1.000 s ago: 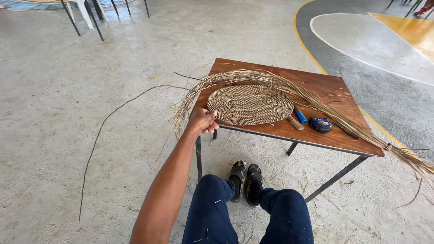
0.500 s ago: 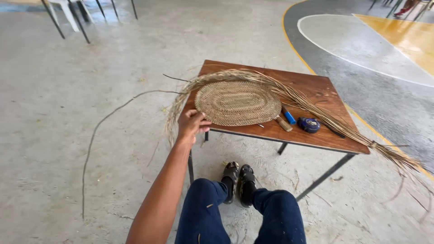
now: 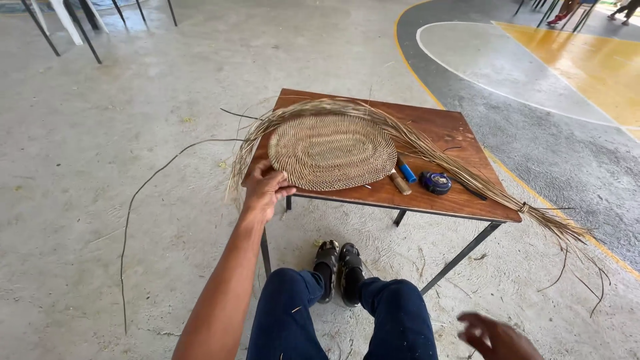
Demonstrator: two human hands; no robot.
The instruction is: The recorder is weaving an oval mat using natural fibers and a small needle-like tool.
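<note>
One hand at the edge of a woven mat.
The left hand (image 3: 265,189), fingers curled, touches the near-left rim of the oval woven mat (image 3: 332,151) on the wooden table (image 3: 460,137); the right hand (image 3: 497,335), blurred, hangs loosely spread and empty, well apart beside the knees.

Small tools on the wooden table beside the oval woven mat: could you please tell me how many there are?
3: a tan stick-like handle at the mat's right edge, a blue cylinder just right of it, a round blue-and-black tape measure farther right. Fibres may hide others.
</note>
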